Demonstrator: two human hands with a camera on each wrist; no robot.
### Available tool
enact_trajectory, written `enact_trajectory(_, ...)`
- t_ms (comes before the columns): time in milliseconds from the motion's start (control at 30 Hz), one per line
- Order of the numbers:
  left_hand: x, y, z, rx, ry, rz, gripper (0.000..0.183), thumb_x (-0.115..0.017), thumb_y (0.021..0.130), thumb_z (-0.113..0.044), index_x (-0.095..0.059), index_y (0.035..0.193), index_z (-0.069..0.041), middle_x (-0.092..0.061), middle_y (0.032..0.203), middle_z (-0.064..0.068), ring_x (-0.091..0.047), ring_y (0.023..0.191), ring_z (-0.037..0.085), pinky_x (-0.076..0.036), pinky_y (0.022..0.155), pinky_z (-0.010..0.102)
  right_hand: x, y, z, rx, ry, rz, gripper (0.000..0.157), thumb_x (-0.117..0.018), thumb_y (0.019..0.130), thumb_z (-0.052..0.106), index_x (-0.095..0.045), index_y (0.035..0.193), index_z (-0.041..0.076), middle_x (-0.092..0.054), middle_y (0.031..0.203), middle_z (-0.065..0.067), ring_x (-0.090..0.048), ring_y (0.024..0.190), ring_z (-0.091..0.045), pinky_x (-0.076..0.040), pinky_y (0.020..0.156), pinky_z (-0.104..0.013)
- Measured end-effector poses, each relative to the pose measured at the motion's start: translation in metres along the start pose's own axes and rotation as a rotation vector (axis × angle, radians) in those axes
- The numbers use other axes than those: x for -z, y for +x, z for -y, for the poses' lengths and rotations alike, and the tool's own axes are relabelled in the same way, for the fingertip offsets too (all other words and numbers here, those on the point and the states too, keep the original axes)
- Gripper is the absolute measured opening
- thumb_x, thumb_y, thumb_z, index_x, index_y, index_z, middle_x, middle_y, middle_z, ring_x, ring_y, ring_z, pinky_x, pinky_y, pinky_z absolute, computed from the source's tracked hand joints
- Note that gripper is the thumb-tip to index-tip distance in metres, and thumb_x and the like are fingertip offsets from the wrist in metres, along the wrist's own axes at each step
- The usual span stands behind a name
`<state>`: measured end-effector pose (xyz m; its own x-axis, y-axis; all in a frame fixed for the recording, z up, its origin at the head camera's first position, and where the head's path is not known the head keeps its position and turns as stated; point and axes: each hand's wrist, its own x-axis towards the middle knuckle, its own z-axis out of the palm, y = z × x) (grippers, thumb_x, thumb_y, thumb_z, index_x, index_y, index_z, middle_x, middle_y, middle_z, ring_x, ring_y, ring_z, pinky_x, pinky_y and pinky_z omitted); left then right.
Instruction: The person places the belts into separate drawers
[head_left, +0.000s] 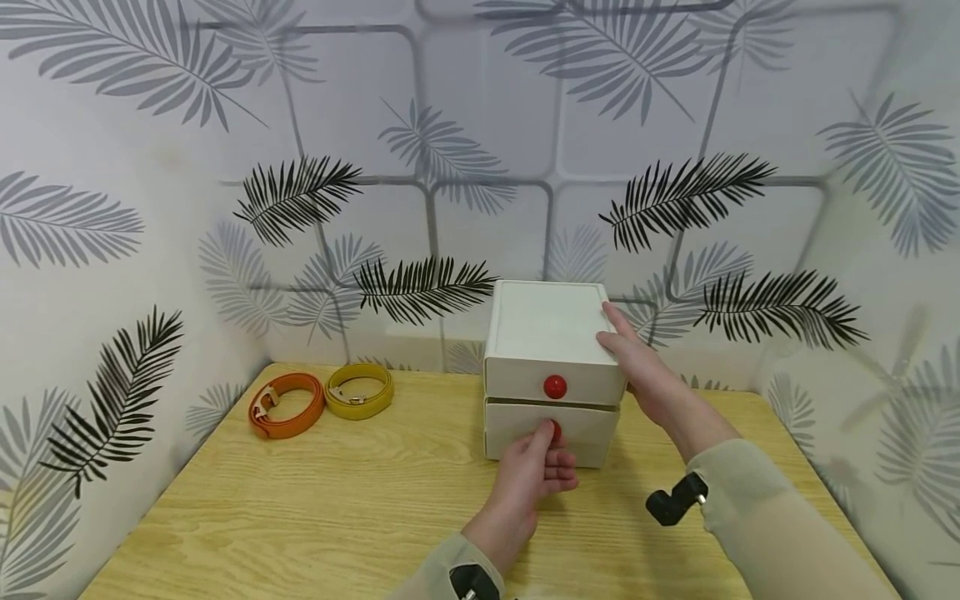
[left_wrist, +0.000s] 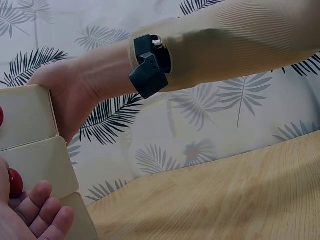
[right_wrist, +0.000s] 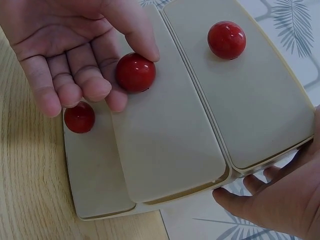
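While the left hand (head_left: 525,477) pinched the knob (right_wrist: 136,72) of the middle drawer (right_wrist: 170,145) between thumb and forefinger, the right hand (head_left: 648,367) lay, fingers extended, against the right side of the box (head_left: 551,321). It stood on the table (head_left: 337,508), with an orange belt (head_left: 295,428) and a yellow belt (head_left: 367,410) to its left.

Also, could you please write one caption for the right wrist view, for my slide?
The left hand pinches the middle red knob of a three-drawer white box; the right hand rests against its side.
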<state>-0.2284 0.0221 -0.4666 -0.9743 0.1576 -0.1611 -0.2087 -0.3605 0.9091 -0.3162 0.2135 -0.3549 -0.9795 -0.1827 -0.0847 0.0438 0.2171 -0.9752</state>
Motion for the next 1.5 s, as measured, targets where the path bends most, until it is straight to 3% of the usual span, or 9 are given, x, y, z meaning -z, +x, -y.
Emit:
enact_trajectory(1067, 0.002, -0.022, 0.003, 0.028, 0.010, 0.030, 0.053, -0.059, 0.115, -0.046, -0.071, 0.116, 0.006, -0.074, 0.085, 0.006, -0.072, 0.071, 0.017, -0.066, 0.076, 0.036, 0.002, 0.001, -0.001, -0.012, -0.013, 0.011, 0.072, -0.034, 0.120, 0.034, 0.010, 0.176, 0.041, 0.020, 0.183, -0.006, 0.009, 0.168, -0.040, -0.009, 0.130, -0.073)
enact_trajectory(1500, 0.004, -0.031, 0.004, 0.026, 0.024, 0.063, 0.047, -0.058, 0.116, -0.044, -0.073, 0.108, -0.001, -0.075, 0.086, 0.006, -0.071, 0.076, 0.017, -0.066, 0.077, 0.036, 0.002, 0.001, -0.001, -0.006, -0.016, 0.016, 0.071, -0.034, 0.120, 0.034, 0.010, 0.176, 0.041, 0.021, 0.183, -0.006, 0.010, 0.168, -0.040, -0.008, 0.129, -0.075)
